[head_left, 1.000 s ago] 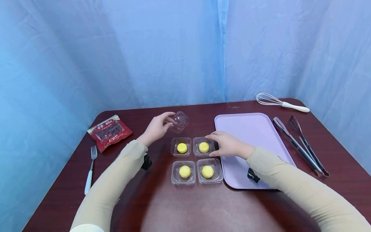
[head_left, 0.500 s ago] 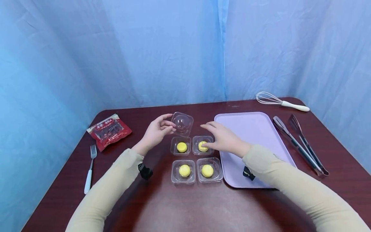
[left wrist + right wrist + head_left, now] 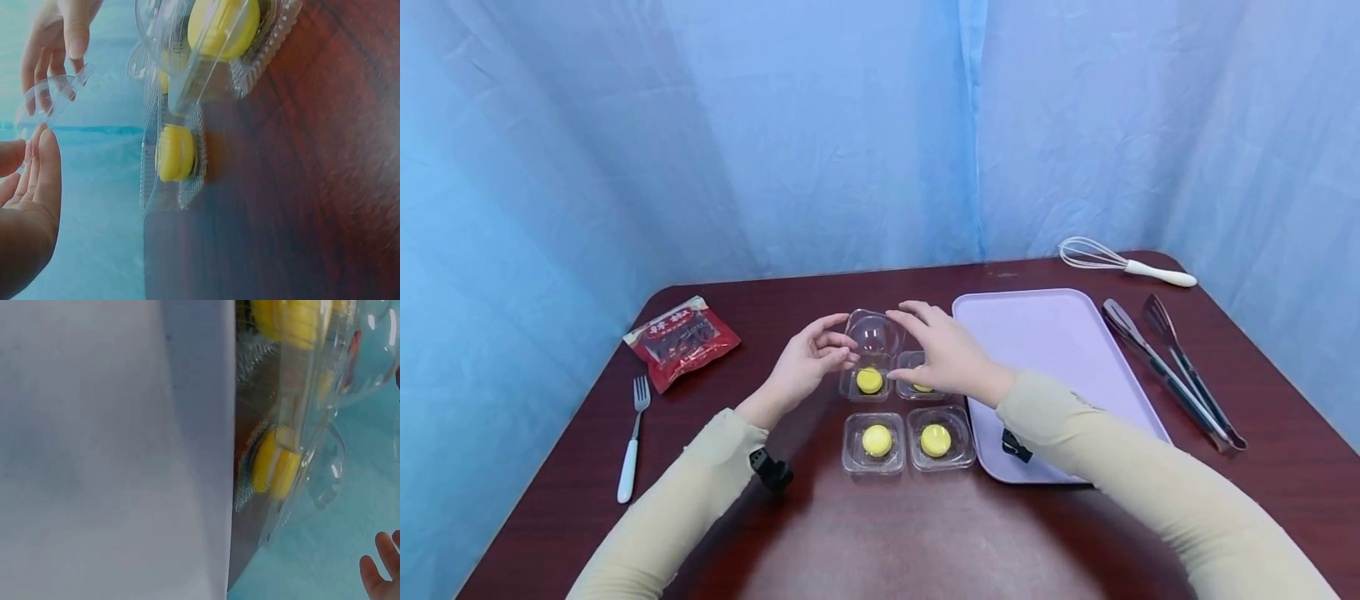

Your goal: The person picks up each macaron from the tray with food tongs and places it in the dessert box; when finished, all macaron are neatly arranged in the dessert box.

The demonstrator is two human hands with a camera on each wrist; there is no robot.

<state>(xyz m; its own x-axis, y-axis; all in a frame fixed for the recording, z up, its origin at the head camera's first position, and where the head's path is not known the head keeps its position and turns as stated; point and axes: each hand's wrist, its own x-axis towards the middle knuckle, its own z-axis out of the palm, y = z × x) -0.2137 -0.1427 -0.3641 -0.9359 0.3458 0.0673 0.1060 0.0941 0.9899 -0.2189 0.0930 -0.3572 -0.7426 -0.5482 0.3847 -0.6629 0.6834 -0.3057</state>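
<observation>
My left hand (image 3: pixel 805 358) pinches the left edge of a clear domed plastic lid (image 3: pixel 876 333), tilted over the back left box. At the lid's right side is my right hand (image 3: pixel 943 350), fingers spread, fingertips by its upper corner and thumb lower down. Several clear square boxes stand in two rows, each with a yellow macaron, such as the front left macaron (image 3: pixel 877 440) and front right macaron (image 3: pixel 936 440). The right hand partly hides the back right box (image 3: pixel 912 360). In the right wrist view, a clear dome (image 3: pixel 328 469) tops a near box.
Right of the boxes lies a lilac tray (image 3: pixel 1037 333), partly under my right arm. Beyond it are tongs (image 3: pixel 1180 375) and a whisk (image 3: pixel 1120 262). A red food packet (image 3: pixel 683 342) and a fork (image 3: pixel 634 442) lie on the left. A blue curtain (image 3: pixel 850 150) hangs behind the table.
My right hand has left the back right box and moved left to the lid's right side. The left hand has turned the lid and brought it lower, over the back left box.
</observation>
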